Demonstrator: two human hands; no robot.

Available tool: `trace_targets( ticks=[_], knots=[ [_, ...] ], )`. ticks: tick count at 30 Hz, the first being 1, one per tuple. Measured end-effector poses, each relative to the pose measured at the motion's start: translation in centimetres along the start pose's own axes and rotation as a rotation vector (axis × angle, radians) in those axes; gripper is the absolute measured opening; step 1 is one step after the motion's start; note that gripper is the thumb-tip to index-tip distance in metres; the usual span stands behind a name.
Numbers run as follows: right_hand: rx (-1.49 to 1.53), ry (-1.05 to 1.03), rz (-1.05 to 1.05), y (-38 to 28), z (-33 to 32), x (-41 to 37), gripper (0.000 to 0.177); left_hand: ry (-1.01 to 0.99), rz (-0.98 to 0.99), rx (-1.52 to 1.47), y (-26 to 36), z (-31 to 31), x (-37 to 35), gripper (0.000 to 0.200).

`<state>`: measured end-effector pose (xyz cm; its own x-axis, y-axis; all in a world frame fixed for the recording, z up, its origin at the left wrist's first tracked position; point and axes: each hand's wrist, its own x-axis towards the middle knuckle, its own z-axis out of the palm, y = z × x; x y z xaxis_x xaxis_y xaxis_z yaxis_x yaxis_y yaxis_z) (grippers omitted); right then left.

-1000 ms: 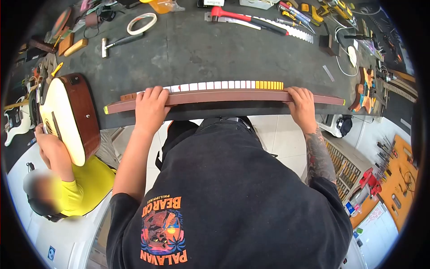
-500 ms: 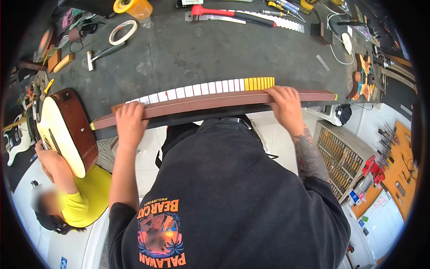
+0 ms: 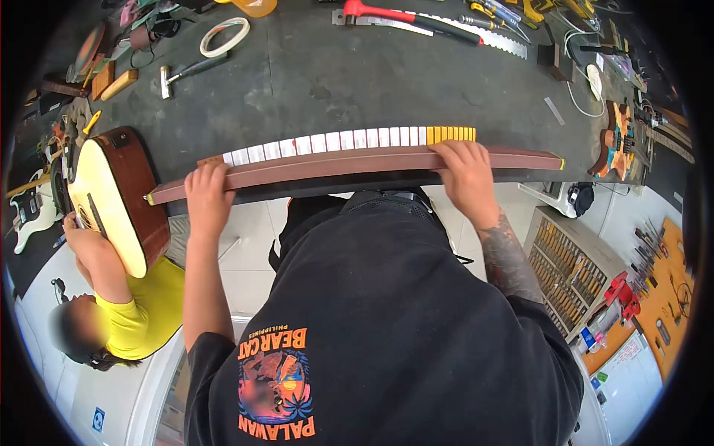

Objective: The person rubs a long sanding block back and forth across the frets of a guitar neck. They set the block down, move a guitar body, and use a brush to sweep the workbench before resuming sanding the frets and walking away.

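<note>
hands [image 3: 208,195] [image 3: 466,172] grip brown strip [image 3: 349,163] along workbench edge [image 3: 297,97].

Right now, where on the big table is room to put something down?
The middle of the dark table is bare, between the taped strip beside the gripped board and the saw. Crowded: the far edge's tools, and the left corner with tape roll, hammer and guitar.

Long reddish-brown wooden strip [image 3: 349,163]: smooth, matt, fine grain. Dark grey table [image 3: 357,82]: matt, scuffed, with pale worn patches. Acoustic guitar body [image 3: 126,193]: glossy brown wooden sides, smooth cream top. Red-handled saw [image 3: 446,26]: bare metal blade, dull.
</note>
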<state>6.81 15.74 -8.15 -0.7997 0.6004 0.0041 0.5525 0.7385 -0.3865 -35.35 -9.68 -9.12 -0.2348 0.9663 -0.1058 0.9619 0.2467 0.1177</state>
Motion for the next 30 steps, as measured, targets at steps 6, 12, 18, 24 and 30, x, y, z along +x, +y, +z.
trace_targets(
  ticks=[6, 12, 18, 24, 30],
  knots=[
    [0.014, -0.020, 0.020, 2.0, -1.6, -0.7, 0.049, -0.014, 0.050, -0.018, 1.6, 0.4, 1.4, 0.050],
    [-0.042, -0.021, 0.103, 9.7, -5.2, -4.0, 0.047, 0.049, 0.139, -0.086, 10.6, 1.4, 5.7, 0.051],
    [-0.054, 0.004, 0.079, 9.8, -5.0, -3.3, 0.045, 0.037, 0.102, -0.083, 10.3, 1.2, 5.9, 0.052],
    [0.000, 0.026, 0.010, 2.9, -1.4, 1.8, 0.043, 0.005, 0.039, -0.071, 0.9, 0.2, 3.7, 0.048],
    [-0.013, 0.032, -0.014, 4.1, -1.4, 3.8, 0.039, -0.023, 0.038, -0.096, 0.1, -1.1, 5.2, 0.041]
  ],
)
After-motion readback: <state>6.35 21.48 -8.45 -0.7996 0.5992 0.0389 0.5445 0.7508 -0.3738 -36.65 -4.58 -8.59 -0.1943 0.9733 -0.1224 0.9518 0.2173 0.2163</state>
